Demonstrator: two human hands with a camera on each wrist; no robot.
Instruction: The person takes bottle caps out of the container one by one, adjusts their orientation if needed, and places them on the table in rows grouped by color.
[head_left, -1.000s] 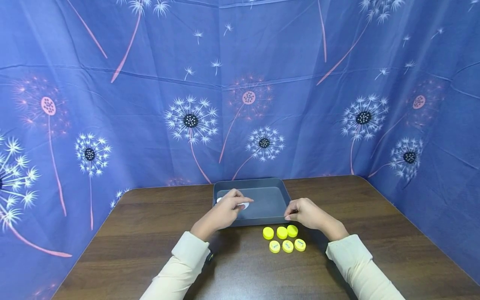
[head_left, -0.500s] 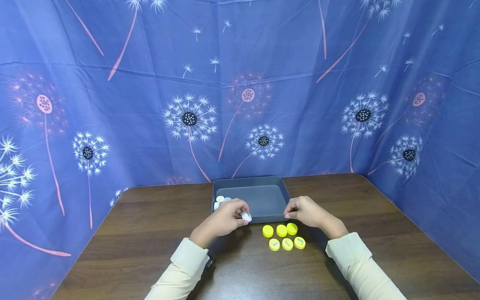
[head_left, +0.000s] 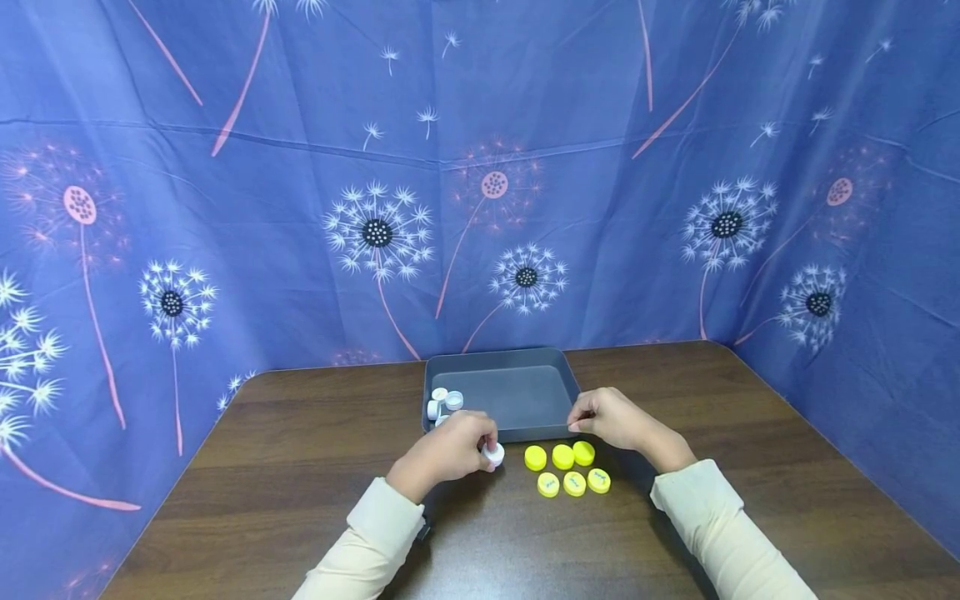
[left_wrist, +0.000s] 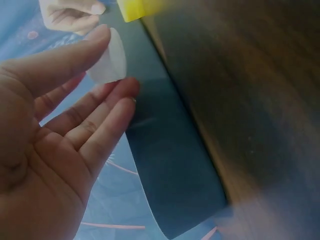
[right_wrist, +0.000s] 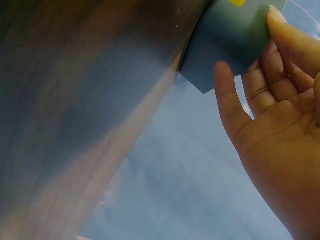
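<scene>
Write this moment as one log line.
left hand: pinches white cap; right hand: holds tray; in tray: white caps; table: six yellow caps

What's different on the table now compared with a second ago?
The left hand took hold of a white bottle cap in the grey tray and brought it toward the person, past the near rim, in its grip. The right hand stayed at the tray's near right corner; the six yellow bottle caps kept their two rows.
</scene>
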